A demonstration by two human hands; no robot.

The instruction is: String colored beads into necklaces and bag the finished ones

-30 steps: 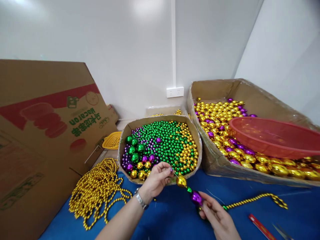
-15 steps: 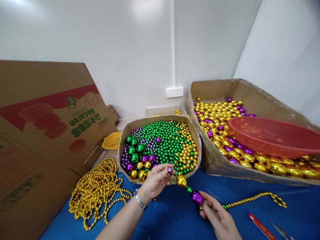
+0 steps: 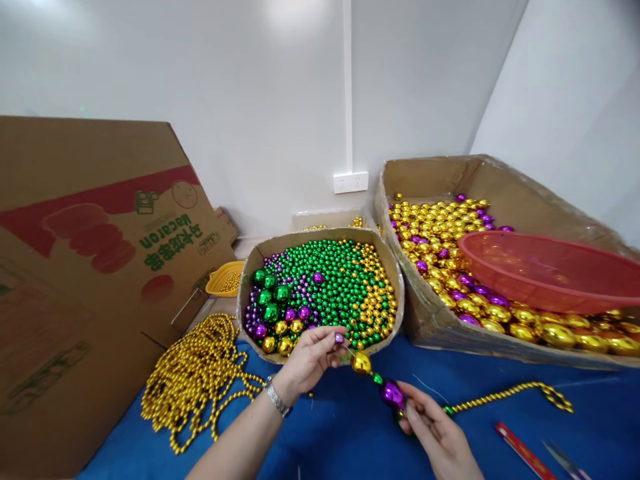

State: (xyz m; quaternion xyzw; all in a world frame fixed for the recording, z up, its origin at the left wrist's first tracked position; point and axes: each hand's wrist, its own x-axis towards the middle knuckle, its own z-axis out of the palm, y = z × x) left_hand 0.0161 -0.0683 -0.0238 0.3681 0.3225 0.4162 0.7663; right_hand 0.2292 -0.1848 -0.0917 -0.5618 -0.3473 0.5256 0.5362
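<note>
Right carton (image 3: 425, 320): gold and purple beads (image 3: 559, 335), a red basket (image 3: 540, 270) resting on them
Middle carton (image 3: 393, 263): green, purple and gold beads (image 3: 330, 287)
Yellow basket (image 3: 213, 285): small gold beads (image 3: 231, 283)
Right hand (image 3: 435, 430): grip holding the strand (image 3: 362, 363) at its large purple bead (image 3: 391, 395)
Strand: between the hands, over the desk (image 3: 345, 433)
Small purple bead (image 3: 339, 338): pinched in the grip of the left hand (image 3: 310, 360)

On the worktop (image 3: 340, 437) before me, a bead box (image 3: 388, 257) stands centrally, beyond my hands. A carton (image 3: 110, 320) is far left, a strand heap (image 3: 187, 373) between. The larger crate (image 3: 425, 328) stands right of the box, a basket (image 3: 530, 293) lying on its beads. My bead string (image 3: 393, 395) spans left grip (image 3: 311, 363) to right grip (image 3: 435, 433); near right lies a pointed tool (image 3: 567, 460).
</note>
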